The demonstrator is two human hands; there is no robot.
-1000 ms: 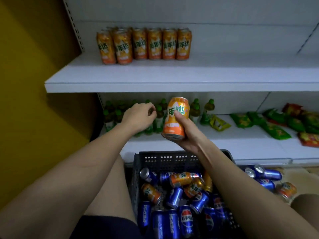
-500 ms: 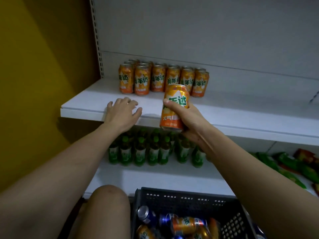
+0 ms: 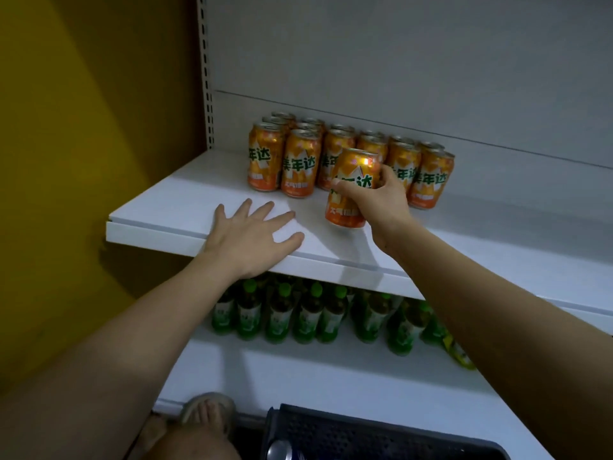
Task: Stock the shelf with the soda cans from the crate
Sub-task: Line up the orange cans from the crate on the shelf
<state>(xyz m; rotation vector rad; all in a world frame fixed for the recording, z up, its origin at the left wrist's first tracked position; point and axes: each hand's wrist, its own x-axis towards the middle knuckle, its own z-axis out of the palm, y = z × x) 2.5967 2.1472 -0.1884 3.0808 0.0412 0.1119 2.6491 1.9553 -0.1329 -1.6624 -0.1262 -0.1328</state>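
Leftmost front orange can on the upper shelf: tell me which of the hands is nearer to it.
Left. The left hand lies flat on the shelf edge just below that can. The right hand grips another orange can farther right.

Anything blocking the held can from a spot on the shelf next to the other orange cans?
Nothing visible. The right hand holds the orange can over bare shelf in front of the can rows. The left hand rests flat, off to the left.

Right hand point(image 3: 378, 204) grips an orange can point(image 3: 351, 190), seemingly just above the shelf point(image 3: 185, 207).
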